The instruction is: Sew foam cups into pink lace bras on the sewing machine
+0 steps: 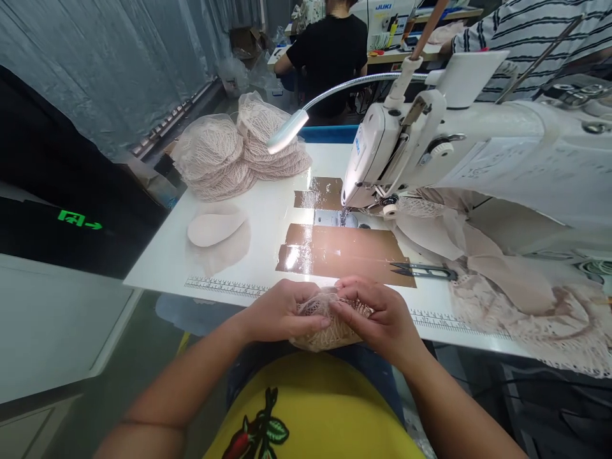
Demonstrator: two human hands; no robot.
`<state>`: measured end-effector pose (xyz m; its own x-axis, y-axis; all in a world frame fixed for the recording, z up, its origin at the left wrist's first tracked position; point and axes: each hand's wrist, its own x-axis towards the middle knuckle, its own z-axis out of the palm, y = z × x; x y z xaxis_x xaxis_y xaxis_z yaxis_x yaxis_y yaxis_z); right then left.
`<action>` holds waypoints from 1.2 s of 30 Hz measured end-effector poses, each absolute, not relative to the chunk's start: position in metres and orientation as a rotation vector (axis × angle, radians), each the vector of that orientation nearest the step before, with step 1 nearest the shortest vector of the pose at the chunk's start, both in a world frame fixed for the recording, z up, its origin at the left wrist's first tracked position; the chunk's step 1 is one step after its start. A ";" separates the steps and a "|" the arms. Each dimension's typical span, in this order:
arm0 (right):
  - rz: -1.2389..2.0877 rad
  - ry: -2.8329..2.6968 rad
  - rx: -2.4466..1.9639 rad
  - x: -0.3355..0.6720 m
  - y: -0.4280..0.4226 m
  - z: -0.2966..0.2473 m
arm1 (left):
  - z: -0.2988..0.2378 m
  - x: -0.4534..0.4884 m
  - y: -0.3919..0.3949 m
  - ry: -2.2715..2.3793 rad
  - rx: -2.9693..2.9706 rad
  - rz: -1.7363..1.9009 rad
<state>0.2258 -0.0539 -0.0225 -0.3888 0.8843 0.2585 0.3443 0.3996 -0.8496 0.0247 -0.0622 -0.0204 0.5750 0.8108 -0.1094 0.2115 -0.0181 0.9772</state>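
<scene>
Both of my hands are close together at the table's front edge, closed on a beige lace piece (325, 331) with a net-like pattern. My left hand (291, 312) grips its left side with the thumb on top. My right hand (377, 312) pinches the upper right part between thumb and fingers. The piece is bunched, and its far side is hidden by my fingers. Just beyond my hands lies brown tape (339, 248) stuck on the white table (262, 248). Thread snips (430, 271) rest to the right of my right hand.
A white sewing machine (382, 146) stands at the right, its lamp (287, 131) reaching left. Stacked lace cups (215, 153) sit at the back left. One beige pad (216, 229) lies on sheer fabric. More fabric (516, 280) covers the right side. Two people sit beyond the table.
</scene>
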 end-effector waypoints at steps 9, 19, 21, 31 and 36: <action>0.913 -1.854 -1.116 0.221 -0.051 -0.024 | -0.021 0.018 -0.057 0.898 1.456 0.639; 0.983 -1.803 -1.159 0.219 -0.044 -0.024 | -0.023 0.023 -0.043 0.890 1.427 0.613; 1.017 -1.784 -1.159 0.221 -0.042 -0.026 | -0.023 0.024 -0.040 0.881 1.423 0.620; 1.424 -1.551 -1.183 0.230 -0.027 -0.031 | -0.030 0.041 -0.036 0.845 1.247 0.803; 1.581 -1.353 -1.163 0.239 -0.013 -0.029 | -0.027 0.039 -0.031 0.923 0.782 0.984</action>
